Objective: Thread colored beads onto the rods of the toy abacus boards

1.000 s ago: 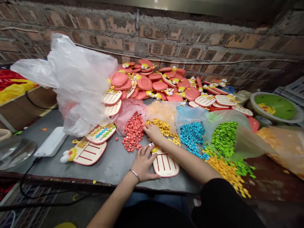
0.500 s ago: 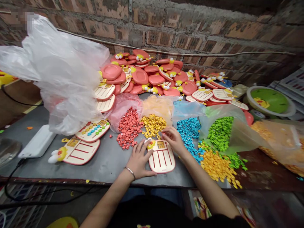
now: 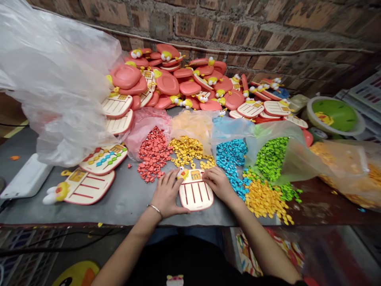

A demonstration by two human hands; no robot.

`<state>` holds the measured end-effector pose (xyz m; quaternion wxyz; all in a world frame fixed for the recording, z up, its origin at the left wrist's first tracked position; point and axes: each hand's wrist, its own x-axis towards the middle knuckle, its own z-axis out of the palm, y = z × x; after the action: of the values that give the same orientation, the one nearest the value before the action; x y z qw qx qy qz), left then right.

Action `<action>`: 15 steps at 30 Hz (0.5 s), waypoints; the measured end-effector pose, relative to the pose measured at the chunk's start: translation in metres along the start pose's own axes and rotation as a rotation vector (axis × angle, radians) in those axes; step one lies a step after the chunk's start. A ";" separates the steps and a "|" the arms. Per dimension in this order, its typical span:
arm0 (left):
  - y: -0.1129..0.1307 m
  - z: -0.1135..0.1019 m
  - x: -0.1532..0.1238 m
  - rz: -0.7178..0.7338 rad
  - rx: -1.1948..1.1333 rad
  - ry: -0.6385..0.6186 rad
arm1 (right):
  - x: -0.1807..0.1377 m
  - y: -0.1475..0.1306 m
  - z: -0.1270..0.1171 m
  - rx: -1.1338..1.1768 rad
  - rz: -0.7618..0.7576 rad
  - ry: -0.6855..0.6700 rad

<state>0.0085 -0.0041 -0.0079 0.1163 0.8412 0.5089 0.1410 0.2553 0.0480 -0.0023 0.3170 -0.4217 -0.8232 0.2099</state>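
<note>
A cream toy board [image 3: 193,201] with red slots, a red rim and a yellow duck head lies flat before me. My left hand [image 3: 167,194] holds its left side, thumb at the lower edge and fingers near the duck head. My right hand [image 3: 219,184] is closed in a pinch at the board's upper right corner; whatever is between the fingertips is too small to make out. Just beyond the board lie small yellow beads [image 3: 187,150], with red beads [image 3: 153,155] to the left and blue beads [image 3: 231,155] to the right.
Green beads [image 3: 272,159] and yellow-orange pieces [image 3: 264,200] lie at right. Red-backed boards [image 3: 168,83] are heaped by the brick wall. At left are a beaded board [image 3: 104,159], another slotted board [image 3: 89,190], a plastic bag [image 3: 71,91] and a white power bank [image 3: 26,178].
My right hand has come down onto the board's upper right corner from just beyond it. My left hand keeps its hold on the left side. The camera view has shifted slightly.
</note>
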 end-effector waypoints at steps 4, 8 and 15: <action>0.001 0.001 0.002 -0.006 -0.055 -0.035 | -0.008 -0.009 0.004 0.140 0.083 -0.055; 0.000 0.003 0.003 0.015 -0.105 -0.062 | 0.004 -0.026 0.028 0.227 0.125 -0.082; -0.003 0.001 0.002 0.006 -0.140 -0.093 | 0.017 -0.036 0.026 0.463 0.177 -0.376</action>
<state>0.0077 -0.0012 -0.0097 0.1978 0.8382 0.4893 0.1372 0.2093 0.0400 0.0078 0.2272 -0.3619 -0.7579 0.4930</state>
